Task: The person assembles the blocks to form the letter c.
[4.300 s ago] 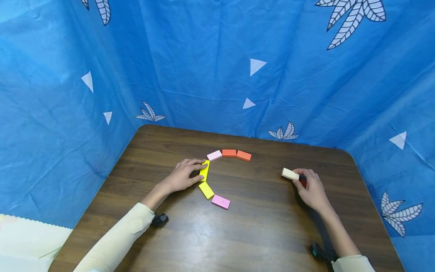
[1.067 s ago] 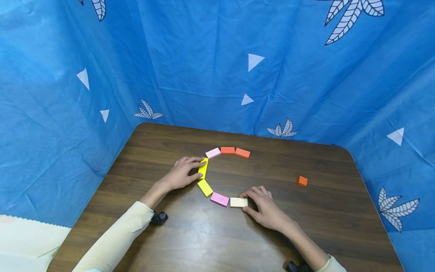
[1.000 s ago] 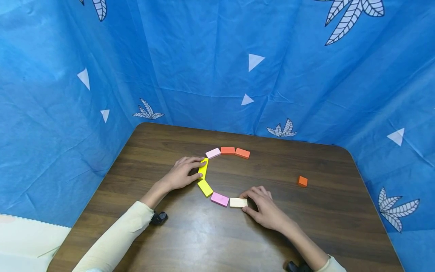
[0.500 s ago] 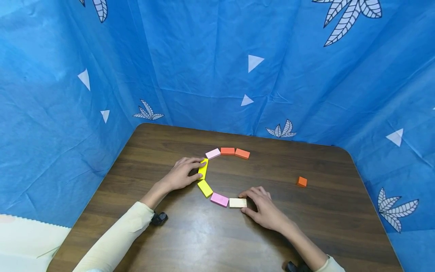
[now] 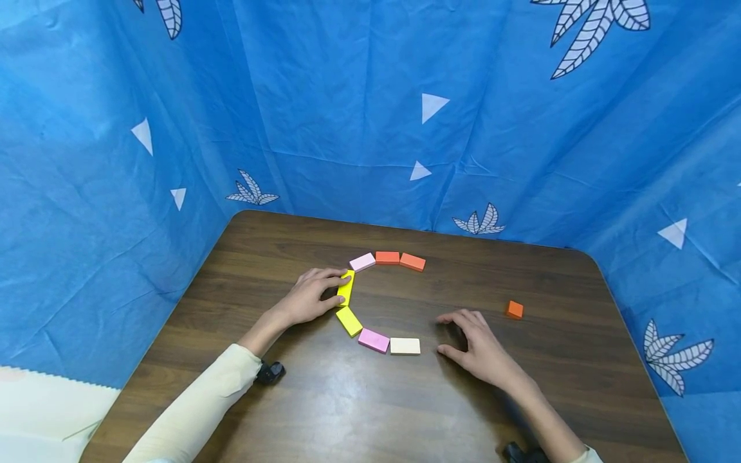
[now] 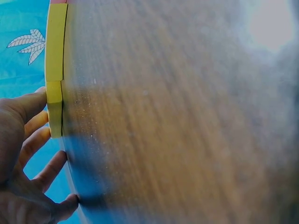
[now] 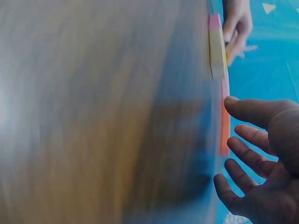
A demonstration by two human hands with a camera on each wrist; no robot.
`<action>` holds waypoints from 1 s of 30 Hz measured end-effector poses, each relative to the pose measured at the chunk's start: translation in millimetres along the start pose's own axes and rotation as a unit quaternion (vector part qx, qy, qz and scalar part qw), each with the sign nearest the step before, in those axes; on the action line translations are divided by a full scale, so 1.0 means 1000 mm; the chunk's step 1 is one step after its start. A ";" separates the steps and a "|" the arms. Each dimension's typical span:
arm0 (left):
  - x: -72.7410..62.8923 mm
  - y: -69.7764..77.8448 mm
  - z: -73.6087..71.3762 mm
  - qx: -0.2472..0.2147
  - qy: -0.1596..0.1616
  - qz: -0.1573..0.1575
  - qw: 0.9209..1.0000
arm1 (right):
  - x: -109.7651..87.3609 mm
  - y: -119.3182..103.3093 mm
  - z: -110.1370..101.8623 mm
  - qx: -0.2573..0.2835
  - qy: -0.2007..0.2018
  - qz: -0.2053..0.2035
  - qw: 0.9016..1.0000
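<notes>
My left hand (image 5: 312, 296) holds a yellow block (image 5: 346, 288), thumb at its near end and a finger toward its far end. Below it lies a second yellow block (image 5: 349, 321), then a pink block (image 5: 374, 340) and a cream block (image 5: 404, 346), end to end in a curve. A pale pink block (image 5: 362, 262) and two orange-red blocks, one at the middle (image 5: 387, 258) and one at the end (image 5: 413, 262), continue the curve at the top. To the right of the cream block, my right hand (image 5: 477, 347) is apart from it, fingers spread and holding nothing.
A small orange block (image 5: 514, 310) stands alone, beyond and to the right of my right hand. The brown wooden table (image 5: 347, 411) has rounded far corners. Blue patterned cloth (image 5: 347, 116) hangs behind it and along both sides.
Earlier my right hand brought the cream block from the right to the pink block's end and slid it close. Now it has let go and drawn back right. My left hand stays put.
</notes>
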State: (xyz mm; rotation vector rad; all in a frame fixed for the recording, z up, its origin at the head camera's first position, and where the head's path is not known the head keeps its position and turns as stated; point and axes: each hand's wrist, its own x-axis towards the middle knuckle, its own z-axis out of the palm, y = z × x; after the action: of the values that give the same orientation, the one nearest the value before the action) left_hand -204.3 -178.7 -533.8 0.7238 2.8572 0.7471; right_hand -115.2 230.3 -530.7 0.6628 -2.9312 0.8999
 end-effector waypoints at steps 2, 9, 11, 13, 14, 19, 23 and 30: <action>0.000 -0.001 0.000 0.000 0.001 0.002 1.000 | -0.002 0.007 -0.006 -0.013 0.013 0.004 1.000; -0.001 -0.003 0.000 0.000 0.003 0.004 1.000 | -0.007 0.030 -0.036 -0.029 0.058 0.031 0.997; -0.001 -0.002 -0.001 -0.001 0.001 0.003 1.000 | -0.008 0.038 -0.044 -0.034 0.067 0.055 0.996; 0.000 -0.002 -0.001 -0.001 0.000 0.003 1.000 | -0.009 0.046 -0.052 -0.042 0.065 0.101 0.992; 0.000 -0.002 -0.001 0.000 0.000 0.004 1.000 | -0.010 0.050 -0.055 -0.048 0.060 0.128 0.989; 0.000 -0.002 -0.001 0.001 0.000 0.003 1.000 | -0.011 0.071 -0.067 -0.070 0.040 0.221 0.972; 0.000 -0.002 -0.002 0.000 0.001 0.001 1.000 | -0.010 0.081 -0.069 -0.069 0.040 0.235 0.969; 0.001 -0.001 -0.002 -0.001 -0.002 0.000 1.000 | -0.005 0.086 -0.066 -0.065 0.040 0.244 0.967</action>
State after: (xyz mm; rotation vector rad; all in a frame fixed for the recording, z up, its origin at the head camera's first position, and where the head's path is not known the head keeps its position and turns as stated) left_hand -206.4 -180.1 -532.5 0.7231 2.8523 0.7477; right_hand -152.4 332.1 -522.8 -0.1110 -3.0906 0.7151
